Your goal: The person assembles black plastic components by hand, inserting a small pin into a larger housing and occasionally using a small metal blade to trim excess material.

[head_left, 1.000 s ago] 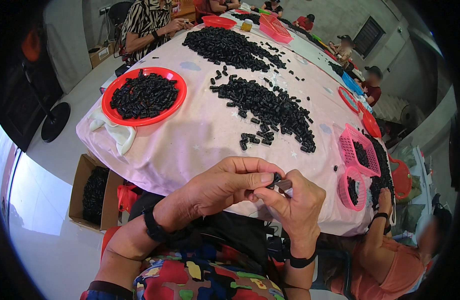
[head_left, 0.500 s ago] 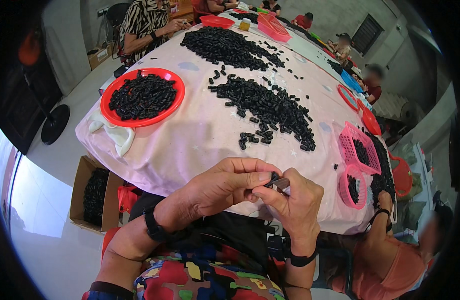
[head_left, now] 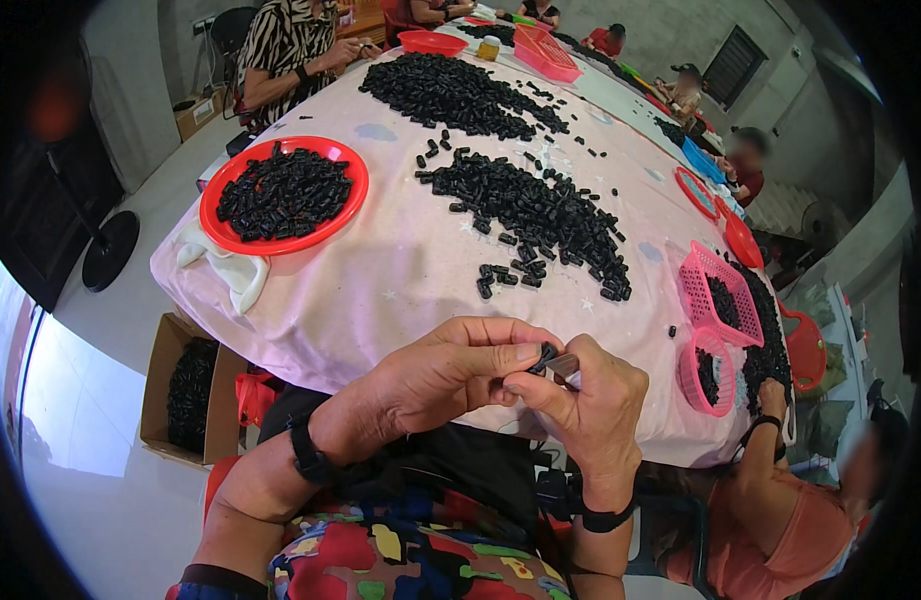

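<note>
My left hand [head_left: 451,375] and my right hand [head_left: 591,410] meet just above the near edge of the table, over my lap. Together their fingertips pinch a small black plastic piece [head_left: 547,357]; a thin metal-looking part shows beside it at the right thumb. Both hands are closed around it. In front of them a long heap of the same small black pieces [head_left: 541,210] lies on the pink tablecloth [head_left: 401,280]. A red round tray [head_left: 284,195] full of black pieces sits at the table's left.
A second big heap of black pieces [head_left: 451,90] lies farther back. Pink baskets [head_left: 721,310] with pieces stand at the right edge, where a person in orange [head_left: 781,510] sits. Another person [head_left: 291,50] works at the far left. A cardboard box [head_left: 186,395] of pieces sits on the floor.
The hands stay in the same place; the fingers shift slightly on the small black piece.
</note>
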`<state>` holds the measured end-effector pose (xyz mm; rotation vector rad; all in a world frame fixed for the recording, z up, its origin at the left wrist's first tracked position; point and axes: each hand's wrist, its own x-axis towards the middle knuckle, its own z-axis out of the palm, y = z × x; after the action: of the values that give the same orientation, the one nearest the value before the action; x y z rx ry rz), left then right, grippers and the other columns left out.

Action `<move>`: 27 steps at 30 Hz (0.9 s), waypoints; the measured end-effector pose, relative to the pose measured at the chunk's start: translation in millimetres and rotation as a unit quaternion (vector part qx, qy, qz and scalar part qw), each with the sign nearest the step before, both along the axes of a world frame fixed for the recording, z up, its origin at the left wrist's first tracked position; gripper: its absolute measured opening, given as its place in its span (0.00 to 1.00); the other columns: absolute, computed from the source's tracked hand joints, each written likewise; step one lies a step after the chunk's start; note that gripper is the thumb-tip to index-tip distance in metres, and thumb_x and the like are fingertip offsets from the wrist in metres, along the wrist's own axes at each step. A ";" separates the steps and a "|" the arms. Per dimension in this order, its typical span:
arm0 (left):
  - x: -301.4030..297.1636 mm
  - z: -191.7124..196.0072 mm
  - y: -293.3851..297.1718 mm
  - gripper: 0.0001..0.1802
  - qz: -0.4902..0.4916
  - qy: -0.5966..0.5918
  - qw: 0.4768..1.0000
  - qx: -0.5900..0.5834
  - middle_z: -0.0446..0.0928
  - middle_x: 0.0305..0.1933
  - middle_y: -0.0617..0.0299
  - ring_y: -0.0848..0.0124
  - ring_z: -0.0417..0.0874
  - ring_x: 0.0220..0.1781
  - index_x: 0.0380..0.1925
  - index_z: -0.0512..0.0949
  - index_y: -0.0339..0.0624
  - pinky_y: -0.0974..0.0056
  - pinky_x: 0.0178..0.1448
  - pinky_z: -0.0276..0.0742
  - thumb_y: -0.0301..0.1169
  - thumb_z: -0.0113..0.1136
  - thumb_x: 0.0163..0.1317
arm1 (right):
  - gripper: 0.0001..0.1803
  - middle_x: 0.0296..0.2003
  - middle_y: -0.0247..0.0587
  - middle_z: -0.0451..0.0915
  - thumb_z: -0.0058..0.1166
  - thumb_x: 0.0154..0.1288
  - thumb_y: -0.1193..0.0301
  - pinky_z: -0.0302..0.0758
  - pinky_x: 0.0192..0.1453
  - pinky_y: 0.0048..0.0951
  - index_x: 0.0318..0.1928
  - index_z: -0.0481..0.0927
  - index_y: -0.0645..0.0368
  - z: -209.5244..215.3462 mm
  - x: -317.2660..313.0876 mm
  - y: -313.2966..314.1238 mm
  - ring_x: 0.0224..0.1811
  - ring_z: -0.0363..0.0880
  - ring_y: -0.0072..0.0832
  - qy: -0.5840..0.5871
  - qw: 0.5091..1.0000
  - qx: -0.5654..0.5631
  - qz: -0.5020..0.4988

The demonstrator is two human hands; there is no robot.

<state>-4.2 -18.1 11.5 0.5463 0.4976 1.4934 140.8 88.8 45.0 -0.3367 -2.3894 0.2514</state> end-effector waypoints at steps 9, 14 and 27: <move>1.3 -2.5 0.9 0.16 0.007 -0.002 1.000 -0.003 0.78 0.48 0.54 0.69 0.80 0.50 0.51 0.74 0.32 0.63 0.57 0.74 0.30 0.55 0.67 | 0.32 0.12 0.38 0.69 0.61 0.51 0.40 0.66 0.18 0.28 0.20 0.70 0.59 0.7 -0.5 -0.6 0.13 0.72 0.32 -0.006 1.000 -0.005 -0.002; 0.7 -2.8 0.9 0.16 0.006 0.004 1.000 -0.001 0.79 0.47 0.55 0.69 0.80 0.49 0.51 0.74 0.33 0.63 0.56 0.74 0.30 0.54 0.67 | 0.32 0.12 0.38 0.69 0.61 0.52 0.41 0.66 0.18 0.28 0.21 0.70 0.59 0.6 -0.1 0.3 0.13 0.72 0.32 -0.010 1.000 -0.004 0.004; 2.7 -3.0 0.9 0.15 -0.001 -0.015 1.000 0.004 0.79 0.47 0.57 0.70 0.80 0.48 0.51 0.74 0.36 0.63 0.55 0.74 0.31 0.55 0.67 | 0.31 0.12 0.38 0.69 0.63 0.51 0.42 0.65 0.18 0.28 0.20 0.69 0.58 0.9 0.1 2.1 0.12 0.71 0.32 -0.006 1.000 -0.014 0.021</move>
<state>-1.4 -17.2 8.5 0.5294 0.4689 1.5007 140.9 90.8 45.9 -0.3028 -2.4076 0.3039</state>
